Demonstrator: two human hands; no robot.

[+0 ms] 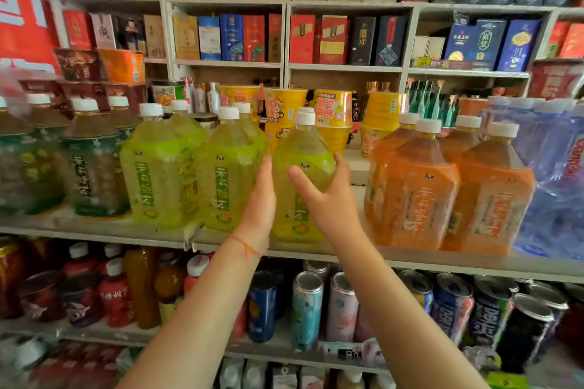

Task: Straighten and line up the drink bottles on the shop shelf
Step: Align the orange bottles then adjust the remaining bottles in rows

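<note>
Standing on the shop shelf between two hands is a large yellow-green tea bottle, clear plastic with a white cap, a pale liquid inside and a green-and-yellow label with vertical characters. The left hand lies flat against its left side, fingers straight and together, a thin orange string round the wrist. The right hand cups the bottle's right front, thumb spread across the label and fingers curled round the far side, so the bottle sits gripped between the two palms. Just to its left stand two green bottles of the same make, touching each other; to its right, a little apart, is a group of orange bottles. The bottle stands upright near the shelf's front edge, roughly level with its neighbours.
</note>
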